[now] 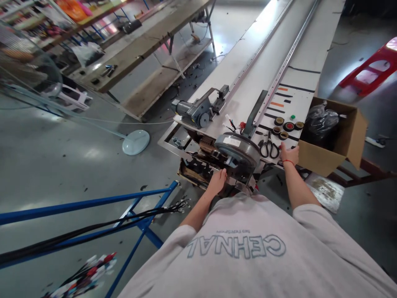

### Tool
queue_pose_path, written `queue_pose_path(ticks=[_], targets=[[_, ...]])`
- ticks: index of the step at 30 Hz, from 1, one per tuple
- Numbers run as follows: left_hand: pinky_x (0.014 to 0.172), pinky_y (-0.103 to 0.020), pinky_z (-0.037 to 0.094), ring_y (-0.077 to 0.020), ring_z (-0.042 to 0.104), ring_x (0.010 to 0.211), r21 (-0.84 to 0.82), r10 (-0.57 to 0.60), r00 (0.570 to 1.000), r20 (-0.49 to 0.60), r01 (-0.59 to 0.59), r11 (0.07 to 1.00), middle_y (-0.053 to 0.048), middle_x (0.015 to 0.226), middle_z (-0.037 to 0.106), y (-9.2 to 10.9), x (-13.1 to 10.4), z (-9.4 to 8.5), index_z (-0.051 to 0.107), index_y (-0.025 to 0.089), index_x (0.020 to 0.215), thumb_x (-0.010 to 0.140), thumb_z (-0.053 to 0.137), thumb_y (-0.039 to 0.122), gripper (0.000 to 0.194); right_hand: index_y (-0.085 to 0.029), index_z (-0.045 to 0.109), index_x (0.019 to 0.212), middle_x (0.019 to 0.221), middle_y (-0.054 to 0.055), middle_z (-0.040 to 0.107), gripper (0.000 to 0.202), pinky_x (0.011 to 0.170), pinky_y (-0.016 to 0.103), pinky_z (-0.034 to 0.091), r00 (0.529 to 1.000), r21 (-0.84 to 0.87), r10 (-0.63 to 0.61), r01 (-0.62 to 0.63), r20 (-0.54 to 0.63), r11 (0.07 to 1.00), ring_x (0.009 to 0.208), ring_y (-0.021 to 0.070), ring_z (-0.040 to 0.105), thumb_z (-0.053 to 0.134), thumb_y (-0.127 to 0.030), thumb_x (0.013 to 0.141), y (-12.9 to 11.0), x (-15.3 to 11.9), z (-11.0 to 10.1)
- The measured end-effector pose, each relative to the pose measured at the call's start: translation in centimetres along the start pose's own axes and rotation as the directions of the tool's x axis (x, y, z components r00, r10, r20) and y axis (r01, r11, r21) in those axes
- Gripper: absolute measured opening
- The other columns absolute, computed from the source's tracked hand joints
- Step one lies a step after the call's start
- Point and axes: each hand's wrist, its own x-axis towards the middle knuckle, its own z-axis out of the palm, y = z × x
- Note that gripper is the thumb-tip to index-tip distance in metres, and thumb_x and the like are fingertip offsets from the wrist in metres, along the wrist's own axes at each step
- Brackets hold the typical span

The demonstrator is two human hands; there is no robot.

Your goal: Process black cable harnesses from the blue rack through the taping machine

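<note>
Round metal drum (237,145): located at the near end of the long white workbench (310,54), directly ahead of my torso. A white label is fixed to its side. My left hand (219,181) is at the lower left of the drum, fingers curled close together at the edge of the assembly beneath it. My right hand (289,153) is at the near right corner of the bench, fingers bent over the edge, just beside the scissors (269,148). At this viewing size I cannot tell whether either hand grips anything.

The scissors lie flat, black handle loops toward me, blades pointing away. Beyond them sit five rolls of tape (288,126) in a cluster, one with a red centre; a small green item (292,117) is next to them. Orange and black strips are set across the bench surface farther along.

A cardboard box (321,159) stands against the right side of the bench and contains a black plastic bag (322,118). To the left of the drum, a grey motor unit (192,109) is mounted at the bench end. On the floor side to my left, a blue metal frame (77,205) supports long black cables (93,227).
</note>
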Motion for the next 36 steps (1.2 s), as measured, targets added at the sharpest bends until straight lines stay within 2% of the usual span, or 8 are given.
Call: queue_pose_path(ticks=[3, 10, 18, 21, 25, 28, 32, 36], targets=[[0.067, -0.029, 0.038, -0.0158, 0.052, 0.065, 0.063, 0.048, 0.999, -0.017, -0.047, 0.997, -0.002, 0.063, 0.054, -0.3, -0.5, 0.1, 0.045, 0.02, 0.064, 0.095, 0.027, 0.04, 0.04, -0.009, 0.042, 0.133, 0.128, 0.024, 0.053, 0.083, 0.093, 0.051, 0.043, 1.0, 0.002, -0.006, 0.006, -0.013, 1.0, 0.113, 0.0388, 0.055, 0.051, -0.071, 0.078, 0.1, 0.1, 0.2], [0.066, -0.028, 0.039, -0.0153, 0.054, 0.065, 0.047, 0.012, 1.0, -0.024, -0.011, 0.999, -0.003, 0.064, 0.056, -1.3, -1.3, 0.1, 0.049, 0.019, 0.07, 0.096, 0.025, 0.043, 0.043, -0.009, 0.043, 0.131, 0.124, 0.024, 0.055, 0.085, 0.09, 0.05, 0.044, 0.999, 0.013, -0.022, 0.022, -0.028, 1.0, 0.111, 0.039, 0.056, 0.056, -0.071, 0.074, 0.4, 0.6, 0.5], [0.067, -0.028, 0.039, -0.0157, 0.053, 0.064, 0.07, 0.021, 0.998, -0.055, -0.017, 0.997, -0.003, 0.065, 0.055, -0.7, -1.8, 0.1, 0.05, 0.019, 0.071, 0.095, 0.03, 0.04, 0.037, -0.011, 0.042, 0.133, 0.127, 0.023, 0.054, 0.081, 0.093, 0.05, 0.043, 1.0, 0.02, -0.017, 0.017, -0.016, 1.0, 0.114, 0.0378, 0.054, 0.053, -0.069, 0.077, 0.6, 0.9, 0.8], [0.067, -0.027, 0.04, -0.0155, 0.054, 0.068, 0.019, 0.016, 1.0, -0.004, -0.016, 1.0, -0.003, 0.069, 0.059, -2.0, -3.0, -0.2, 0.055, 0.017, 0.074, 0.092, 0.035, 0.045, 0.039, -0.01, 0.042, 0.133, 0.127, 0.024, 0.054, 0.082, 0.094, 0.051, 0.043, 1.0, 0.028, -0.022, 0.022, -0.007, 0.999, 0.115, 0.0387, 0.053, 0.056, -0.067, 0.077, 0.6, 0.9, 0.7], [0.069, -0.027, 0.043, -0.0166, 0.055, 0.071, -0.01, -0.023, 0.996, 0.092, 0.024, 1.0, -0.004, 0.07, 0.063, -5.3, -5.9, -0.4, 0.06, 0.015, 0.075, 0.088, 0.041, 0.047, 0.039, -0.009, 0.041, 0.134, 0.127, 0.024, 0.054, 0.084, 0.094, 0.051, 0.043, 1.0, 0.031, -0.013, 0.013, -0.003, 0.999, 0.115, 0.0393, 0.053, 0.058, -0.066, 0.077, 0.6, 0.7, 0.6], [0.068, -0.027, 0.042, -0.0167, 0.054, 0.07, -0.007, -0.055, 0.997, 0.055, 0.055, 0.998, -0.003, 0.07, 0.062, -6.7, -7.1, -0.4, 0.06, 0.015, 0.076, 0.087, 0.042, 0.049, 0.04, -0.009, 0.041, 0.134, 0.127, 0.024, 0.053, 0.082, 0.094, 0.051, 0.042, 1.0, 0.029, -0.016, 0.016, 0.0, 0.999, 0.115, 0.0391, 0.053, 0.057, -0.066, 0.077, 0.6, 0.7, 0.6], [0.064, -0.025, 0.04, -0.0149, 0.05, 0.064, -0.017, -0.073, 0.997, -0.001, 0.073, 0.997, -0.001, 0.064, 0.057, -5.5, -6.1, 0.0, 0.055, 0.017, 0.071, 0.087, 0.037, 0.054, 0.044, -0.009, 0.04, 0.135, 0.126, 0.025, 0.053, 0.082, 0.094, 0.05, 0.042, 1.0, 0.022, -0.014, 0.014, 0.005, 1.0, 0.115, 0.0385, 0.053, 0.055, -0.066, 0.078, 0.6, 0.8, 0.6], [0.067, -0.026, 0.041, -0.0148, 0.052, 0.067, -0.014, -0.034, 0.998, -0.059, 0.033, 0.999, -0.001, 0.069, 0.058, -3.2, -3.7, 0.8, 0.053, 0.019, 0.074, 0.091, 0.035, 0.049, 0.039, -0.01, 0.04, 0.135, 0.127, 0.024, 0.054, 0.082, 0.093, 0.049, 0.043, 1.0, 0.02, -0.022, 0.022, -0.001, 1.0, 0.115, 0.0377, 0.054, 0.055, -0.067, 0.077, 0.7, 0.8, 0.6]])
